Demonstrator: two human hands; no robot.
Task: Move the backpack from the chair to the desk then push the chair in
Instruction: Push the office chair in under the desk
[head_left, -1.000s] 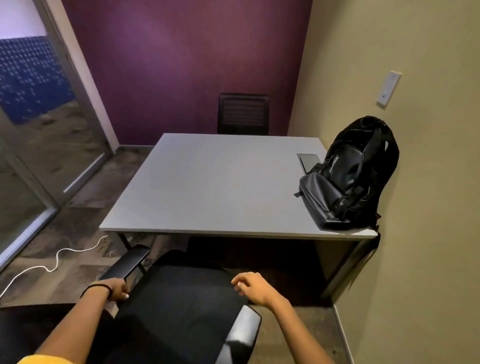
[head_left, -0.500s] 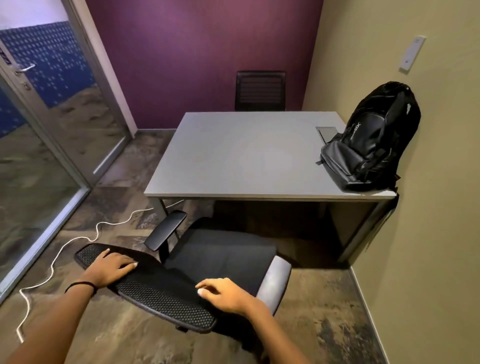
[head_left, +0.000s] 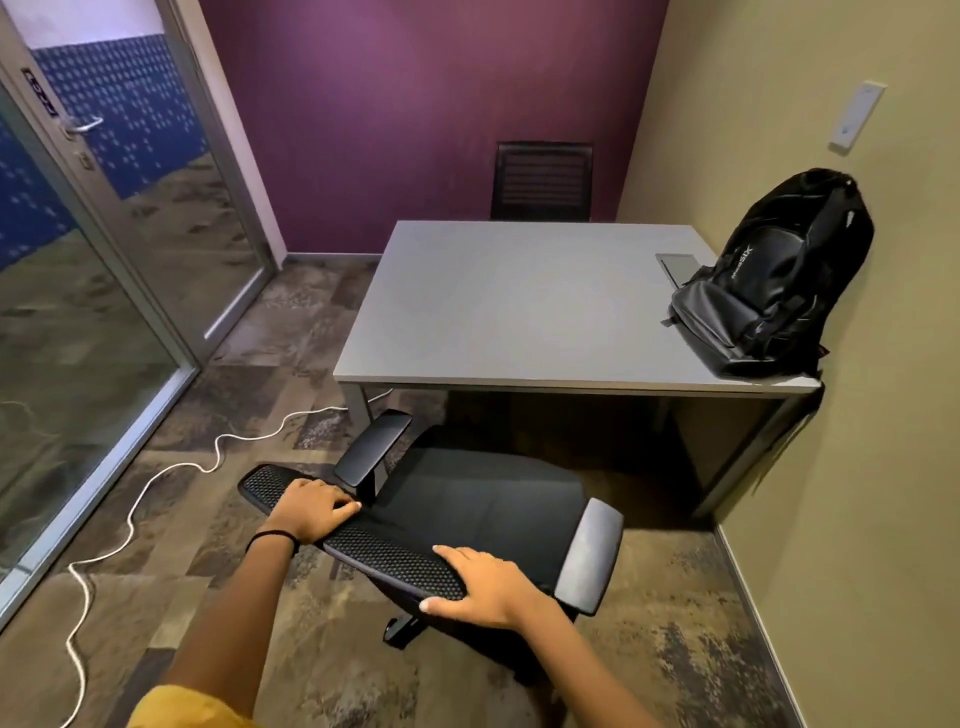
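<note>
The black backpack (head_left: 774, 280) stands on the grey desk (head_left: 498, 312) at its right end, leaning against the beige wall. A black office chair (head_left: 483, 499) stands on the floor in front of the desk, its seat empty and only its front edge near the desk's front. My left hand (head_left: 311, 512) rests on the left part of the chair's mesh backrest top. My right hand (head_left: 480, 582) grips the backrest's right part, thumb under the rim.
A white cable (head_left: 156, 478) snakes over the patterned carpet to the left. A glass door and partition (head_left: 88, 291) line the left side. A second black chair (head_left: 543, 179) stands behind the desk against the purple wall. A dark panel (head_left: 680, 265) sits in the desktop by the backpack.
My hands left the chair's seat and armrest area and came onto the top of its backrest. I stepped back, so the whole chair now shows in front of the desk.
</note>
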